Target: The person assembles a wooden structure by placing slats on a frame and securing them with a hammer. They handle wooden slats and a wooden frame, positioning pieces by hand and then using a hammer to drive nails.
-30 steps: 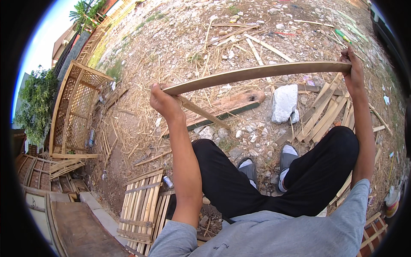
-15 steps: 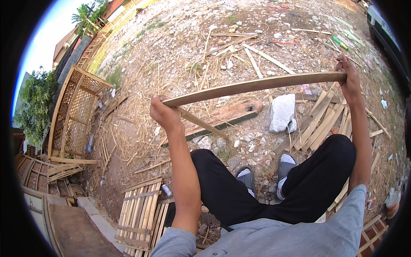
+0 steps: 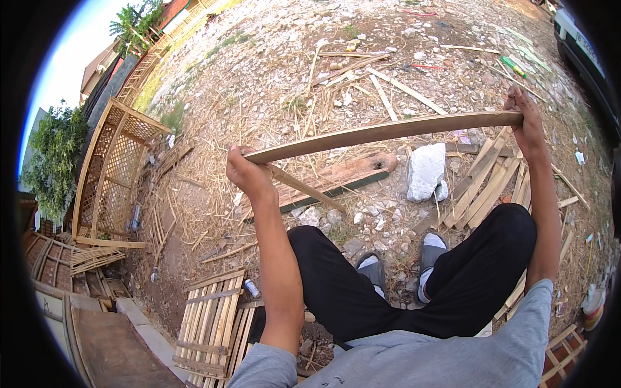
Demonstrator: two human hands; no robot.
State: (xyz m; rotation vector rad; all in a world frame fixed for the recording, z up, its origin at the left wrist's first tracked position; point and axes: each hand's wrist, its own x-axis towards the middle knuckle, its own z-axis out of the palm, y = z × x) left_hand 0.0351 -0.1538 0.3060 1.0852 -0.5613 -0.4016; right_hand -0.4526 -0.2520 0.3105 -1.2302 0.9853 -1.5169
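Seated person holding one long bamboo strip (image 3: 381, 132) level above the knees.
Left hand (image 3: 249, 176) and right hand (image 3: 527, 123) are gripping its ends, fingers clenched; sighting it for straightness, likely trimming next.

The person wears a grey short-sleeved shirt (image 3: 414, 359) and black trousers (image 3: 362, 284). Both forearms are bare, as are the left hand (image 3: 249, 174) and right hand (image 3: 527, 123). The shoes (image 3: 432, 249) are grey with white toe caps.
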